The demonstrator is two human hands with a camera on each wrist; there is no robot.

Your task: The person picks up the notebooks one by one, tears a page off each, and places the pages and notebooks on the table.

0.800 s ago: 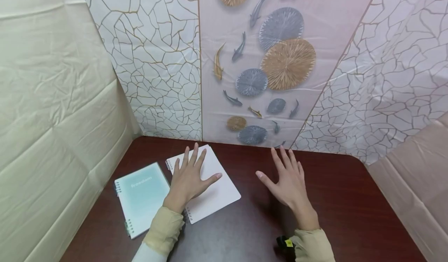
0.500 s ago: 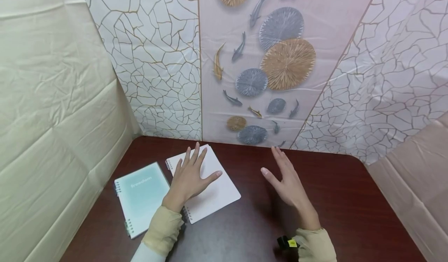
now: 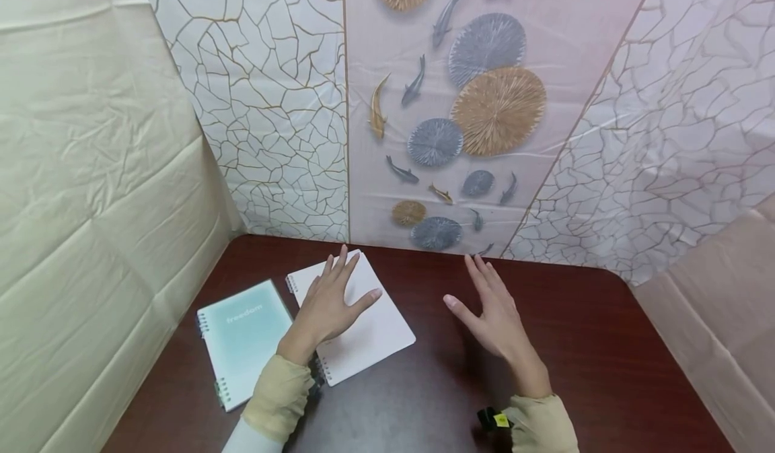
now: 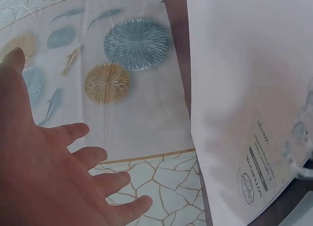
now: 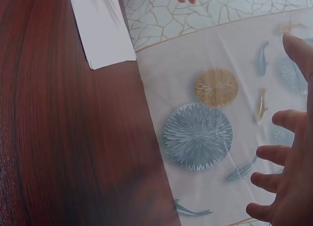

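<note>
Above the white spiral notebook [image 3: 375, 335] hovers my left hand [image 3: 327, 305], its fingers straight and thumb spread, holding nothing. In the left wrist view that hand [image 4: 63, 167] is apart from the white page [image 4: 234, 64], which carries a printed label near its lower corner. My right hand [image 3: 496, 315] hangs over the bare wood to the right, fingers extended and thumb out. Nothing is in the right hand [image 5: 291, 152] in the right wrist view either. Left of the white notebook lies a teal spiral notebook [image 3: 248, 338] with "freedom" on its cover.
Both notebooks lie on a dark reddish-brown table [image 3: 605, 359]. A patterned cloth [image 3: 290, 103] hangs behind its back edge, and a beige cloth [image 3: 121, 204] drapes along the left. A small black object with a yellow tag [image 3: 499, 420] is by the right cuff.
The fingers of my right hand have drawn closer together and that hand has turned somewhat. My left hand has tilted slightly. Both notebooks stay where they were.
</note>
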